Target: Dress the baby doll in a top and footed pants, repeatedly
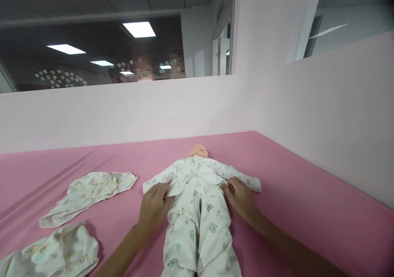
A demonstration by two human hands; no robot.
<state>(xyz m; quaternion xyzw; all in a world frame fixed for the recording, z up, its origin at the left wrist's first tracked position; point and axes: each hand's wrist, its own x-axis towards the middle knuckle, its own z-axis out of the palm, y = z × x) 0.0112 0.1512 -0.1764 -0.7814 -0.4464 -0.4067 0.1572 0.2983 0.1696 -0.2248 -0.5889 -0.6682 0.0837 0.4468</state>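
A doll [200,149] is laid on its back on a pink sheet [295,195], its head pointed away from the camera and its legs stretched toward it. The doll is dressed in a white long-sleeved top [184,170] and white trousers [213,213], both printed with small green and pinkish figures. The sleeves are spread out to either side of the doll, and the top's lower edge is lapped over the waist of the trousers. The far ends of the trouser legs are cut off by the lower edge of the view.

At the doll's side, viewer's left, the top's hem is pinched between the thumb and fingers of the left hand [155,201]. On the opposite side of the doll, the hem is likewise grasped by the right hand [241,195], with the fingertips bent in at the cloth. How tightly the cloth is gripped cannot be told.

To the left of the doll, well apart from it, a patterned white garment [92,193] is laid flat; nearer the camera, also left of the doll, a second patterned garment [58,250] is bunched up and partly cut off. Beyond the doll, the sheet is bordered by a pale wall [138,113], in which a window [92,51] is set.
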